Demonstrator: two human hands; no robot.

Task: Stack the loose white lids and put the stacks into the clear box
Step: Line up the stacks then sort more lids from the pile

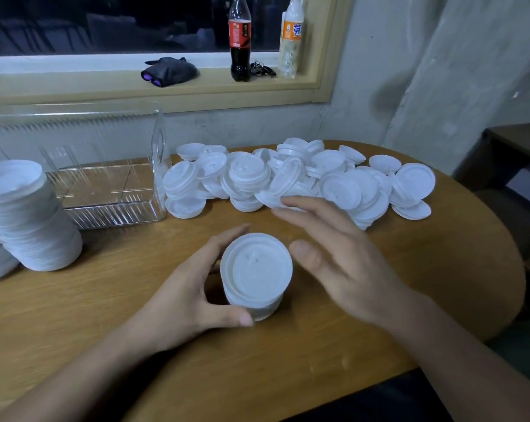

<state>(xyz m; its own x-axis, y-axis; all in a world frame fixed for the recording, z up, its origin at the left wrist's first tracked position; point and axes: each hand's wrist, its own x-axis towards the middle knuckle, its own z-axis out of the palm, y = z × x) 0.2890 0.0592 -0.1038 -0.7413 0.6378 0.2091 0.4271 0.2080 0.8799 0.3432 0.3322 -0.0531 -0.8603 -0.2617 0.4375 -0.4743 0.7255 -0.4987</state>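
Short lid stack [256,274] mid-table, left hand [186,295] curled round it — right hand [343,257] spread beside; loose lids [303,178] behind, clear box [105,190] far-left, bare wood at near edge

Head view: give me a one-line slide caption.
Left hand holds a short lid stack on the table; right hand hovers open near the loose lids, clear box at left.

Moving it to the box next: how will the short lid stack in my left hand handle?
The short stack is probably light: thin plastic lids. Squat and nested, it should not tip easily, though lids could shift.
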